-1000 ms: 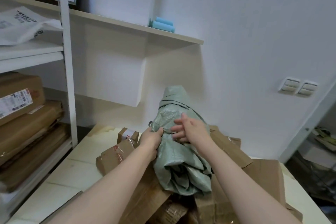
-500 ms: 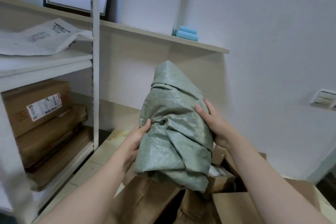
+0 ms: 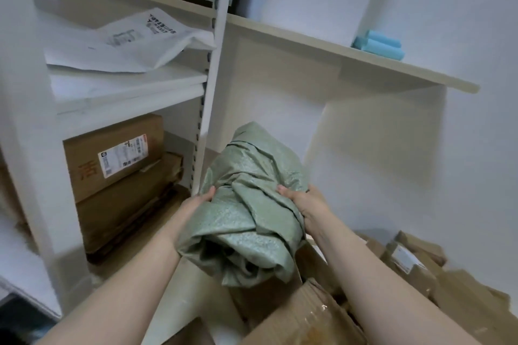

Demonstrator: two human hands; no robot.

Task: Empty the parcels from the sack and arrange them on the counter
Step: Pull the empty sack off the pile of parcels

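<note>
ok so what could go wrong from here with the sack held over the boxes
The green sack, gripped at its sides by the left hand and right hand, has loose folds hanging; it may slip onto the parcels heaped below.
Its far end is close to the white shelf post and could snag.
Its inside is hidden; a parcel might remain.

Both forearms bare, stretched forward. Left hand (image 3: 196,202) grips sack (image 3: 246,221) on one side, right hand (image 3: 304,203) grips opposite side, fingers curled.
</note>
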